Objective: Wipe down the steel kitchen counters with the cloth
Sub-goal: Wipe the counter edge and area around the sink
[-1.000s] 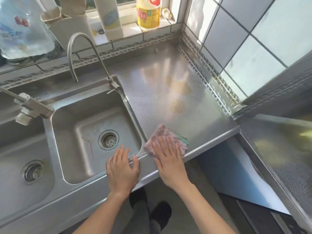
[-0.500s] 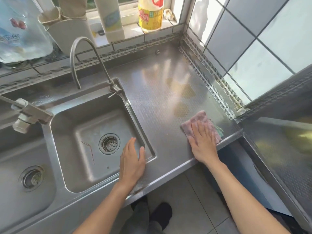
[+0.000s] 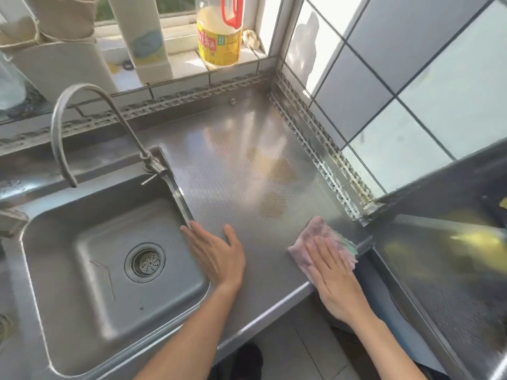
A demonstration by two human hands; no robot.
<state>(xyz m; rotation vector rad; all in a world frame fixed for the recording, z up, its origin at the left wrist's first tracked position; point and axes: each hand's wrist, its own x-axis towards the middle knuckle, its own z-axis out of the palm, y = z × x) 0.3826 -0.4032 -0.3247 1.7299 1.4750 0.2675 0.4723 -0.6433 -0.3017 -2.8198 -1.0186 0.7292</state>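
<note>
A pink cloth (image 3: 315, 237) with a green edge lies flat on the steel counter (image 3: 247, 165), near its front right corner. My right hand (image 3: 333, 278) presses flat on the cloth with fingers spread, covering its near part. My left hand (image 3: 216, 255) rests palm down on the counter beside the right rim of the sink (image 3: 109, 270), fingers apart, holding nothing. A few yellowish patches show on the counter beyond the cloth.
A curved faucet (image 3: 90, 127) rises behind the sink. A yellow oil bottle (image 3: 219, 37) and a white container (image 3: 145, 42) stand on the window sill. Tiled wall borders the counter on the right. A lower steel counter (image 3: 452, 283) lies to the right, past a gap.
My right hand slid the cloth from the sink's front corner rightward to the counter's front right corner. My left hand shifted right along the sink rim onto the counter.
</note>
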